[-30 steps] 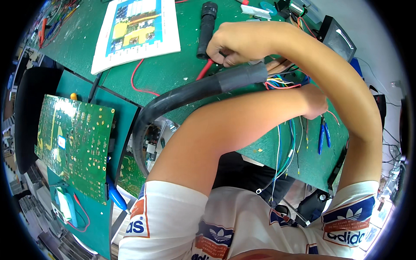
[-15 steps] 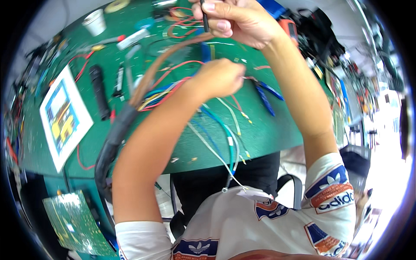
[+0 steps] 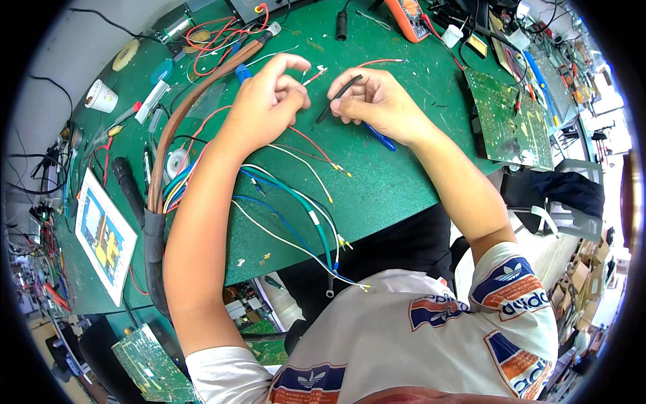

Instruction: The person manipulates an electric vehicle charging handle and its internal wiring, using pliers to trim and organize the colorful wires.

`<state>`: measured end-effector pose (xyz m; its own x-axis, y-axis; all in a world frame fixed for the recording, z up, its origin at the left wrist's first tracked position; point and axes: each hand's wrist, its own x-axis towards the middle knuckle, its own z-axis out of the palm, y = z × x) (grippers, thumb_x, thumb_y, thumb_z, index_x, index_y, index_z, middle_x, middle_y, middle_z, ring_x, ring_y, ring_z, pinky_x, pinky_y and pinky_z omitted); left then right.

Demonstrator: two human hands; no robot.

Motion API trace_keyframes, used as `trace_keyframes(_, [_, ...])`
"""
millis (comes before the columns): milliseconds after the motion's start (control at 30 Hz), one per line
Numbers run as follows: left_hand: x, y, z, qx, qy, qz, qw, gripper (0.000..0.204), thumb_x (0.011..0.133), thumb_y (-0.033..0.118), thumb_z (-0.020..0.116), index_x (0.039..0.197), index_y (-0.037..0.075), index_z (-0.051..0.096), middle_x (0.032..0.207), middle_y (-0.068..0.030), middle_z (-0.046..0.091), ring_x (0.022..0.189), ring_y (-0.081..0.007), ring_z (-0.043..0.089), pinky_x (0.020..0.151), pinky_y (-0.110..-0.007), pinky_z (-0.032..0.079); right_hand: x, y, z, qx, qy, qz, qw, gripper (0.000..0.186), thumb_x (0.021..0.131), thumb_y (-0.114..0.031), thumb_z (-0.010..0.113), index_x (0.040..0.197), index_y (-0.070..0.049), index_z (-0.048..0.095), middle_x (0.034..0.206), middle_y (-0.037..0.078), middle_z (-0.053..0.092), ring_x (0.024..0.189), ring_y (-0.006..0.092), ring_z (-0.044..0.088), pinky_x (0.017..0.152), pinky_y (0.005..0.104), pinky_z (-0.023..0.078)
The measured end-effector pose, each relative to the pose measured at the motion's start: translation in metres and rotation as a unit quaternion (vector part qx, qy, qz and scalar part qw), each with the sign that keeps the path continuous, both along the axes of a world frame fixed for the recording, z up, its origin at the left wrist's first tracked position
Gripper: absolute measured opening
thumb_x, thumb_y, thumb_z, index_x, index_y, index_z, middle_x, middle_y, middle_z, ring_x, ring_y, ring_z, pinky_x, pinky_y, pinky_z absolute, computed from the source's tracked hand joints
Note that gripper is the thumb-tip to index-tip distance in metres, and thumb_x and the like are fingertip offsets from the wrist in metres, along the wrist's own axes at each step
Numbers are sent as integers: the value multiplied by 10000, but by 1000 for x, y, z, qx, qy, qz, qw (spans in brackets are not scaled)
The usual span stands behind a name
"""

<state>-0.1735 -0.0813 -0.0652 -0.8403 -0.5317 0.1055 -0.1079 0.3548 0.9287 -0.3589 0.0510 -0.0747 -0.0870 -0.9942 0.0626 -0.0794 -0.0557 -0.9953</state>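
My right hand [image 3: 373, 104] pinches a thin black tube [image 3: 344, 97] between thumb and fingers, and the tube slants down to the left. Across from it, my left hand [image 3: 269, 104] has its fingers curled around a red wire [image 3: 315, 77], whose end pokes out towards my right hand. A blue-handled pair of pliers [image 3: 382, 138] lies partly hidden under my right hand. Below my left forearm, a bundle of green, blue and white wires [image 3: 316, 222] with ferruled ends fans over the table's near edge. It comes from a thick black-sleeved cable [image 3: 154, 239].
The green table [image 3: 404, 195] also holds a multimeter [image 3: 406, 19], a circuit board [image 3: 508, 118], a paper cup [image 3: 101, 96] and a printed picture sheet [image 3: 106, 236]. A brown sleeved cable [image 3: 176, 121] runs along the left. Another red wire [image 3: 383, 62] lies beyond my right hand.
My right hand has come down and nearer with the black tube. My left hand has drawn back leftward from the pliers, and the view has shifted.
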Motion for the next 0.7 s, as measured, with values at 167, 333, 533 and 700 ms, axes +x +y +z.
trace_keyframes(167, [-2, -11, -6, 47, -12, -27, 998, 222, 965, 87, 571, 1160, -14, 603, 889, -65, 699, 666, -76, 573, 622, -219, 465, 0, -10, -15, 38, -216, -25, 975, 180, 995, -148, 614, 1115, -13, 618, 952, 72, 681, 799, 129, 664, 708, 256, 544])
trace_keyframes(333, [-2, -10, -4, 120, -5, -28, 992, 206, 939, 67, 599, 1124, -21, 621, 905, -93, 699, 674, -83, 582, 624, -220, 471, -6, -14, -18, 13, -267, -36, 963, 245, 981, -154, 651, 1125, 38, 599, 959, 119, 671, 848, 198, 707, 782, 314, 598])
trace_keyframes(533, [-4, -6, 0, 120, -19, -26, 992, 206, 940, 98, 647, 1107, -20, 625, 869, -73, 696, 663, -74, 570, 605, -205, 456, -4, -13, -17, -20, -243, -41, 969, 253, 972, -142, 661, 1149, 31, 610, 975, 145, 693, 856, 191, 710, 767, 304, 597])
trace_keyframes(700, [-2, -12, -5, 118, -10, -7, 993, 187, 948, 138, 665, 1068, -2, 637, 855, -57, 700, 632, -54, 529, 578, -197, 426, -15, 2, 5, -51, 210, -95, 972, 439, 876, -261, 760, 1189, 9, 613, 999, 136, 699, 919, 232, 701, 755, 338, 573])
